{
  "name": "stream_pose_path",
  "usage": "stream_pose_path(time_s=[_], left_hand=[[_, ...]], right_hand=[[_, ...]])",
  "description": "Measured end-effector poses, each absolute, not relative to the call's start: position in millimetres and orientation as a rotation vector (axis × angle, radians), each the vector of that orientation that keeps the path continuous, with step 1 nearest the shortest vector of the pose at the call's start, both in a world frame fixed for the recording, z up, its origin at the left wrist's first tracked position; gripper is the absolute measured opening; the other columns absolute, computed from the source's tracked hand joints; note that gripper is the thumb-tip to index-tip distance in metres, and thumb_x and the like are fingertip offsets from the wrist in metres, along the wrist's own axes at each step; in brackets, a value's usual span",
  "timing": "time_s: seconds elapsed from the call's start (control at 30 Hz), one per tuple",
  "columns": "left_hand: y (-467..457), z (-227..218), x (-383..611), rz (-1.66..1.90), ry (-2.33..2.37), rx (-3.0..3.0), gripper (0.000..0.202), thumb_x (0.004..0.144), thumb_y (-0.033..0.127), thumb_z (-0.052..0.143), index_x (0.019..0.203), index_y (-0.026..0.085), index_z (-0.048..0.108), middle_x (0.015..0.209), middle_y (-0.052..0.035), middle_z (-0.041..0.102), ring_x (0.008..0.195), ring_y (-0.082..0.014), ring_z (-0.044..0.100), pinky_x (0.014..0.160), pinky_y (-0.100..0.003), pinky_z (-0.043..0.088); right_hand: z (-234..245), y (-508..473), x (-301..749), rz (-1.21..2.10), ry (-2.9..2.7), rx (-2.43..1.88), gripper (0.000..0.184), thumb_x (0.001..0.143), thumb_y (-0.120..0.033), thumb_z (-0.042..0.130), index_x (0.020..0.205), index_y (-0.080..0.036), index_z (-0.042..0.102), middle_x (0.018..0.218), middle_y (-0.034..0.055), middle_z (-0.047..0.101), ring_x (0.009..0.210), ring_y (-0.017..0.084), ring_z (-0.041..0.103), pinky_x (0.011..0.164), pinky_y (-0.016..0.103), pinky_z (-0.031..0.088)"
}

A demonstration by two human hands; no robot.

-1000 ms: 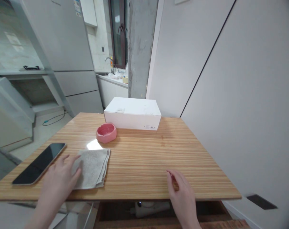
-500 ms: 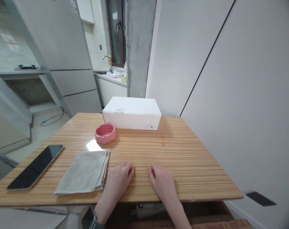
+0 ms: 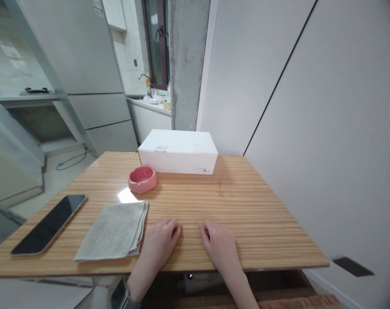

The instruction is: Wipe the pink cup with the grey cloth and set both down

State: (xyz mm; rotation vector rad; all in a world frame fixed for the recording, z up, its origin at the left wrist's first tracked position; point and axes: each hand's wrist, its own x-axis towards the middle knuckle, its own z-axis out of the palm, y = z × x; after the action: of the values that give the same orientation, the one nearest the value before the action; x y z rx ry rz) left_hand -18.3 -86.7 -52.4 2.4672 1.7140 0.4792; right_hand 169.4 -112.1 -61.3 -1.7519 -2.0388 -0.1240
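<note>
My left hand (image 3: 161, 238) rests on the wooden table, its fingers curled under into a loose fist with no object showing in it. Close beside its wrist lies a folded grey cloth (image 3: 113, 231). My right hand (image 3: 219, 241) is curled the same way on the tabletop, a short gap to the right of the left one, and nothing shows in it either. Beyond the cloth sits a pink ashtray (image 3: 142, 180) with notches in its rim. A black smartphone (image 3: 49, 225) lies face up left of the cloth.
A white cardboard box (image 3: 178, 159) stands at the back of the wood-grain table (image 3: 262, 223), just behind the ashtray. A pale panelled wall (image 3: 336, 150) rises on the right. Farther back are a grey pillar (image 3: 188, 64), a sink faucet (image 3: 146, 81) and cabinets.
</note>
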Motion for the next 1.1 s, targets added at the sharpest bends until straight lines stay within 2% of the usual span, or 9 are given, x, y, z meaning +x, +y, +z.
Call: stream_pose_path(time_s=[1.1], left_hand=[[-87.5, -49.9, -17.8, 0.429, 1.716, 2.498, 0.031, 0.094, 0.028, 0.035, 0.074, 0.020, 0.057, 0.076, -0.0039, 0.067, 0.072, -0.0185, 0.064, 0.063, -0.028, 0.038]], right_hand=[[-60.1, -112.7, 169.8, -0.080, -2.052, -1.759, 0.028, 0.096, -0.024, 0.039, 0.071, -0.021, 0.052, 0.067, -0.0009, 0.062, 0.061, 0.015, 0.059, 0.057, 0.027, 0.027]])
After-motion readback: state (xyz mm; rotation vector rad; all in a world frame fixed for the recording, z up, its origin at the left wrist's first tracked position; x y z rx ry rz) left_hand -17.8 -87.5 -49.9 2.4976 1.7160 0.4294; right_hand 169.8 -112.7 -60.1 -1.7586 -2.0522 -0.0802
